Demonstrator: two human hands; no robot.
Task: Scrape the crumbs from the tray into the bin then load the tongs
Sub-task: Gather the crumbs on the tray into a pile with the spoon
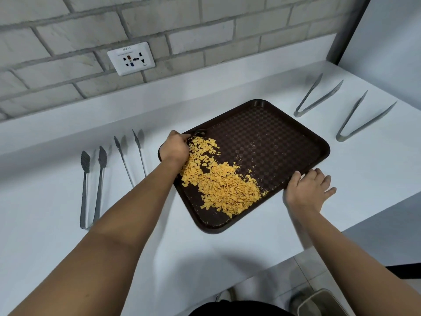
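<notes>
A dark brown tray [273, 137] lies at an angle on the white counter. A heap of yellow crumbs [218, 181] covers its near-left half. My left hand [175, 148] sits on the tray's far-left corner, fingers curled over the rim beside the crumbs. My right hand [307, 190] lies palm down at the tray's near-right edge, thumb against the rim and fingers spread on the counter. Two metal tongs [91, 185] [131, 158] lie left of the tray. Two more tongs [316, 99] [362, 119] lie to its right. A grey bin [323, 302] stands on the floor at the lower right.
The counter [68, 258] ends at a front edge running diagonally toward the lower right, with tiled floor below. A brick wall with a power socket [131, 58] backs the counter. A white side panel [387, 42] closes it off at the right.
</notes>
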